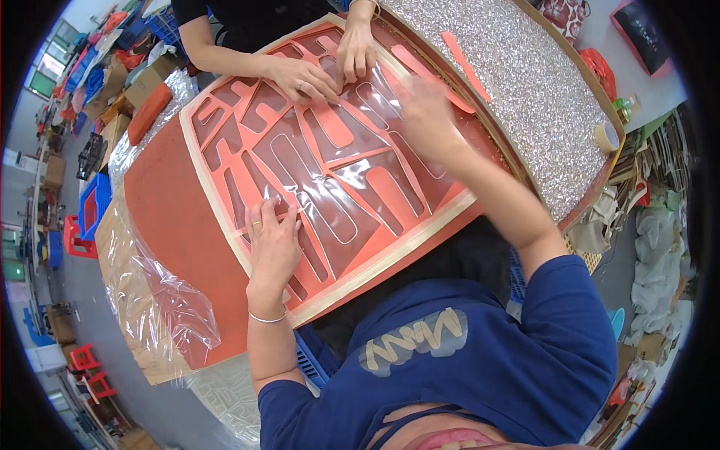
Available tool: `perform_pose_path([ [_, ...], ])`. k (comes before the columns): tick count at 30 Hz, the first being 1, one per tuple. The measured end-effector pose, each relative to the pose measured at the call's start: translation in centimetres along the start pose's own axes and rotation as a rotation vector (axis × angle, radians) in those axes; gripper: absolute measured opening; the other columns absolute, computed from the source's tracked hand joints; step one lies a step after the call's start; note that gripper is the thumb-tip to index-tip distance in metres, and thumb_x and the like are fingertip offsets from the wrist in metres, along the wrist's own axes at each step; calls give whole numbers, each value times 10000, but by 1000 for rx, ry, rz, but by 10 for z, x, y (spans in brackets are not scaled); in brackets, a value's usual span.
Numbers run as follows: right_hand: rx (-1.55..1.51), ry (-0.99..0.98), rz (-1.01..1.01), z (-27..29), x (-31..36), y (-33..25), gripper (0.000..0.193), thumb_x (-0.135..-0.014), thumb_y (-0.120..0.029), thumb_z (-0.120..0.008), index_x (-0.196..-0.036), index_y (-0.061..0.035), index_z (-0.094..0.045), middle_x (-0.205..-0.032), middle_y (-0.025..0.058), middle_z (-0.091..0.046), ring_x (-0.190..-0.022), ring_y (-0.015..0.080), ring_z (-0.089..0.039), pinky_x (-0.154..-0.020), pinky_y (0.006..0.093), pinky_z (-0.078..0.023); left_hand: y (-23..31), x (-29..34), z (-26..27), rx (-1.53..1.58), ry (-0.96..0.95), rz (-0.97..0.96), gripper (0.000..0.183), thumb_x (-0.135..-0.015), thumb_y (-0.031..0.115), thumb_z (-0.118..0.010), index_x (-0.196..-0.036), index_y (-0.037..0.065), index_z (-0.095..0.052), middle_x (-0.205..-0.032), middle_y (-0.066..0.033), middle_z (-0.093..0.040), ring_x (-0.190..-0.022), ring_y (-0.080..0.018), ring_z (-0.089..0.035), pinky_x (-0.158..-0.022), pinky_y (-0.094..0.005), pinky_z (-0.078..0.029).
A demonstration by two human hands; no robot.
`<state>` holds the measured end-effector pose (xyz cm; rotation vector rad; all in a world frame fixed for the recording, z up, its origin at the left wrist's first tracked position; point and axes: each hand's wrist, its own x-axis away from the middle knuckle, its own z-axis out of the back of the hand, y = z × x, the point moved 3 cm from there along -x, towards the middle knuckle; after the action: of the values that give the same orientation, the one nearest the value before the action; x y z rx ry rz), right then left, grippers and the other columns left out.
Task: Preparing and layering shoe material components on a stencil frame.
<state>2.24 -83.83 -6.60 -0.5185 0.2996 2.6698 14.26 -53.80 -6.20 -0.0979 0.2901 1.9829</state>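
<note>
A coral-pink sheet with a cream border (pixel 382 262) lies in front of me, cut through with long openings and shapes. Glossy clear film (pixel 349 221) covers much of its middle and catches the light. My left hand (pixel 271 244) rests on the sheet's near left part, fingers spread and fingertips touching the surface. Over the right side of the sheet is my right hand (pixel 429 116), smeared by motion, so its fingers and any hold are unclear. Across from me, another person's two hands (pixel 304 81) work close together at the far edge of the film.
A silver glitter surface (pixel 517 90) stretches along the right, bearing a loose coral strip (pixel 466 67) and a tape roll (pixel 606 138). Crumpled clear plastic (pixel 169 307) hangs over the board at left. Red stools (pixel 85 358) stand on the floor beyond.
</note>
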Motion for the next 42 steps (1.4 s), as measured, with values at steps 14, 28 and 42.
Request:
perform_pose_path([
  [14, -207, 340, 7, 65, 67, 94, 277, -816, -47, -536, -1073, 42, -591, -961, 182, -662, -726, 282, -668, -579, 374, -532, -15, 2, 40, 384, 76, 372, 318, -933, 113, -533, -1237, 36, -580, -1345, -167, -487, -1186, -306, -490, -997, -436, -384],
  [28, -1201, -313, -319, 51, 85, 56, 404, -873, -234, -600, -1232, -52, -579, -1177, 240, -596, -1005, 282, -642, -818, 340, -507, 134, -159, -69, 1745, -284, 709, 177, -878, 139, -656, -867, 7, -539, -711, -28, -555, -539, -99, -544, -422, -206, -453],
  [42, -1481, -617, -518, -15, 51, 37, 364, -920, -4, -499, -1283, 15, -520, -1146, 135, -624, -1034, 142, -577, -911, 279, -453, 41, -248, -96, 1239, -85, 710, 223, -861, 190, -679, -875, -27, -631, -671, -19, -579, -473, -65, -510, -382, -185, -409],
])
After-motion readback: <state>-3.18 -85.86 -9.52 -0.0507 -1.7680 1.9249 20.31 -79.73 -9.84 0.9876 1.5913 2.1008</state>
